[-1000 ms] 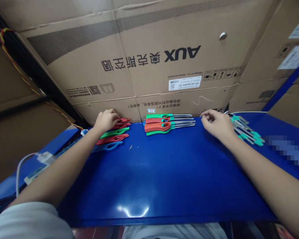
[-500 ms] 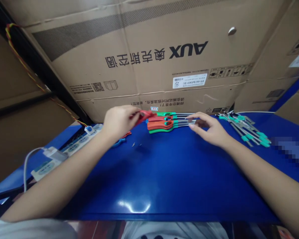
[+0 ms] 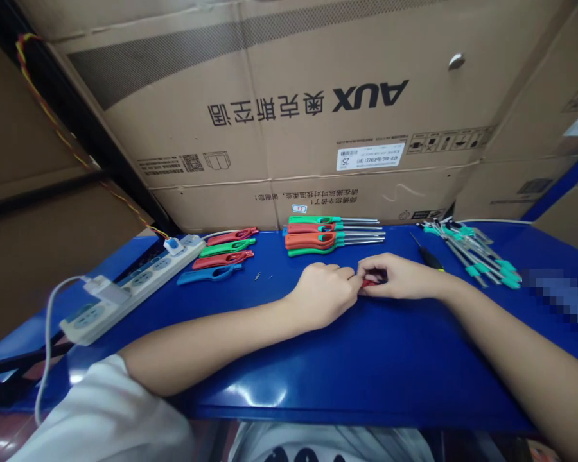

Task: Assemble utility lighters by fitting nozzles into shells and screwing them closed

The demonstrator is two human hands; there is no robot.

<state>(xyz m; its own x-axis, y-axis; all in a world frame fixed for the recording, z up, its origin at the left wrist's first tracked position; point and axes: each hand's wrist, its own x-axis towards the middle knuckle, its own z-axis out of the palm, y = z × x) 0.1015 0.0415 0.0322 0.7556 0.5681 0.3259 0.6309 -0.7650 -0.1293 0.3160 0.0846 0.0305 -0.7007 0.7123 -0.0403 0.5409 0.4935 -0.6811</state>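
Observation:
My left hand [image 3: 324,294] and my right hand [image 3: 399,276] meet above the middle of the blue table. Between their fingertips shows a bit of a red lighter handle [image 3: 367,283], mostly hidden by the fingers of both closed hands. Behind them lies a stack of gas lighters [image 3: 311,240] with green, red and orange handles and metal tubes pointing right. To the left rest several lighter handles without tubes, such as a green one [image 3: 216,248] and a blue one [image 3: 205,276]. A few tiny metal pieces, perhaps screws [image 3: 257,276], lie near them.
Beyond my right hand lies a dark-handled screwdriver [image 3: 428,256], beside a pile of metal tubes with teal ends [image 3: 481,253]. A white power strip [image 3: 137,285] with plugs runs along the left. A cardboard sheet [image 3: 270,154] stands at the back.
My left hand has brought the red lighter handle right and nearer to me. My right hand has drawn back from the lighter stack and closed on the handle.

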